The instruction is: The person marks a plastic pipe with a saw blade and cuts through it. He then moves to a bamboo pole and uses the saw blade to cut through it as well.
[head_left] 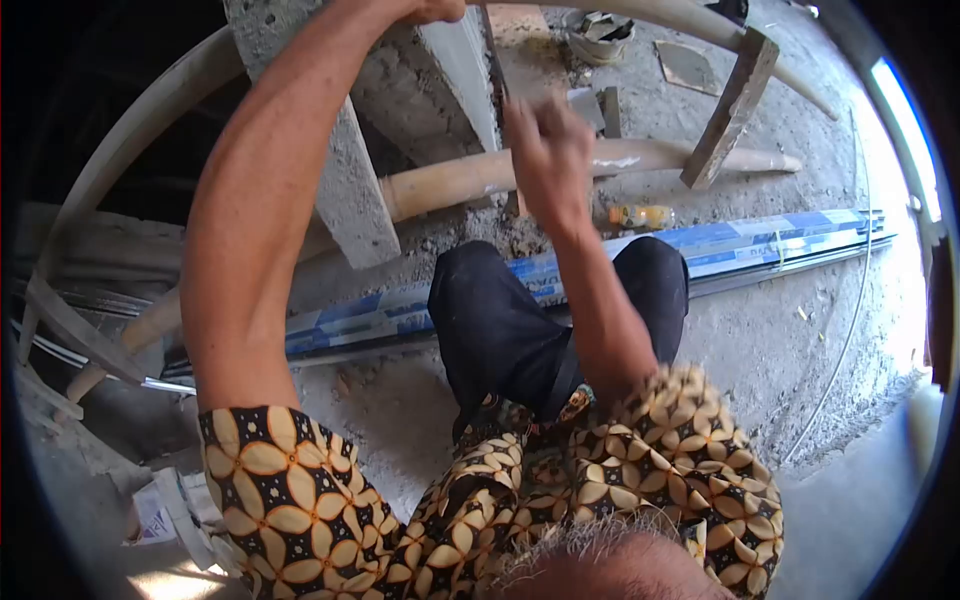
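My left arm reaches up along a tilted grey concrete slab. My left hand rests at the slab's top, mostly cut off by the frame edge, so its grip is hidden. My right hand is raised in front of a second concrete slab and is blurred. Its fingers are closed around the lower end of a thin dark tool that points up along the slab's edge. Behind both slabs lies a pale round pole. My dark trousers and patterned shirt fill the lower middle.
A long bundle of blue-and-white profiles lies across the rough concrete floor. A yellow bottle lies by it. A wooden prop leans on a curved pole, a bucket stands beyond, and a thin wire runs at the right.
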